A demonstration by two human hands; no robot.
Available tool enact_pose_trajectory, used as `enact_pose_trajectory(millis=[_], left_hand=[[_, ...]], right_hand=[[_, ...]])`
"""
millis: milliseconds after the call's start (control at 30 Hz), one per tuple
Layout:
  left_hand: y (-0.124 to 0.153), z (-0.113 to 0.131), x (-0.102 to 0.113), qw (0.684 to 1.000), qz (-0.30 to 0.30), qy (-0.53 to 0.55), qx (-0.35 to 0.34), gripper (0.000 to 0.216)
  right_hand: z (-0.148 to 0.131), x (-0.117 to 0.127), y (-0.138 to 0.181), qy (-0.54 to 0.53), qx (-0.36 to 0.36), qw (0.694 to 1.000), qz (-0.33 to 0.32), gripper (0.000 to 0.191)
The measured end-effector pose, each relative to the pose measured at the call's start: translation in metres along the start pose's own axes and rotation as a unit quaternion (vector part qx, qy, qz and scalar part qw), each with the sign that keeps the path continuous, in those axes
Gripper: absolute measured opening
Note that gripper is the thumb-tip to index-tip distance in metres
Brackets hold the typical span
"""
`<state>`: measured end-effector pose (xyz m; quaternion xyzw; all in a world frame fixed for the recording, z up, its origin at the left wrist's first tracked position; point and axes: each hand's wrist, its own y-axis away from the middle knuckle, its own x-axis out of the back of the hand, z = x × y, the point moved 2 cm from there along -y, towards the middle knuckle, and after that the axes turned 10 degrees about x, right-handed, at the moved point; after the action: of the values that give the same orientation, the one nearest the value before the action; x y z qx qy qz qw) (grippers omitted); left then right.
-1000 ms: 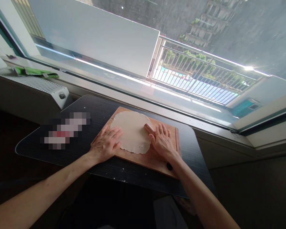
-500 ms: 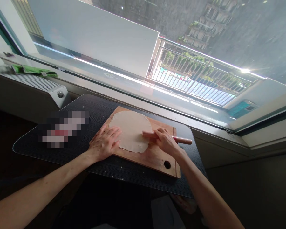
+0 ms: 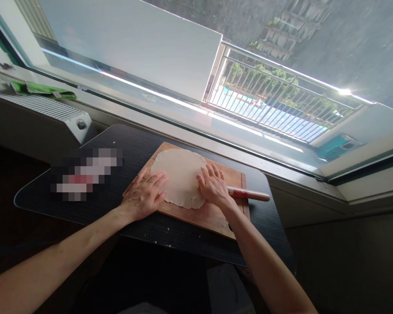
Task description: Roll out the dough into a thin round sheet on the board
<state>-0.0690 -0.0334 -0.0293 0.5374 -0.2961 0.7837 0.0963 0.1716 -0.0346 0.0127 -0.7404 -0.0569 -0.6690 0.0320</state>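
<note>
A flat, pale round of rolled dough (image 3: 180, 176) lies on a wooden cutting board (image 3: 212, 220). My left hand (image 3: 146, 192) rests at the board's left side, fingers stretched out and touching the dough's left edge. My right hand (image 3: 213, 185) lies with its fingers spread at the dough's right edge. Just right of that hand is a wooden rolling pin (image 3: 257, 196), partly hidden behind it, its end sticking out past the board. Neither hand is wrapped around anything.
The board sits on a dark table (image 3: 131, 144) with a few pale crumbs near its front edge. A pixelated object (image 3: 88, 174) lies on the left. Beyond are a radiator (image 3: 62, 113) with a green cloth (image 3: 42, 90) and a large window.
My right hand has let go of the rolling pin and moved left, opening onto the dough's right edge. The pin now lies a little farther right. My left hand stays in place.
</note>
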Motion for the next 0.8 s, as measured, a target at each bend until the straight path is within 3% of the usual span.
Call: enact_pose_trajectory(millis=[133, 333, 533, 700, 800], left_hand=[[0.000, 0.000, 0.001, 1.000, 0.001, 0.002, -0.002, 0.041], [0.000, 0.001, 0.001, 1.000, 0.000, 0.014, 0.005, 0.041], [0.000, 0.000, 0.001, 1.000, -0.006, 0.013, 0.009, 0.041], [0.000, 0.002, 0.002, 1.000, -0.003, 0.019, 0.007, 0.041], [0.000, 0.002, 0.002, 1.000, -0.004, 0.013, 0.006, 0.041]], right_hand=[[0.008, 0.008, -0.017, -0.031, -0.050, 0.998, -0.013, 0.057], [-0.007, 0.000, 0.021, -0.002, 0.012, 1.000, -0.022, 0.055], [0.008, 0.007, -0.014, -0.033, -0.048, 0.998, -0.032, 0.057], [-0.002, 0.001, 0.010, 0.003, 0.011, 1.000, -0.015, 0.056], [0.005, 0.001, 0.001, 0.008, -0.013, 1.000, 0.003, 0.057]])
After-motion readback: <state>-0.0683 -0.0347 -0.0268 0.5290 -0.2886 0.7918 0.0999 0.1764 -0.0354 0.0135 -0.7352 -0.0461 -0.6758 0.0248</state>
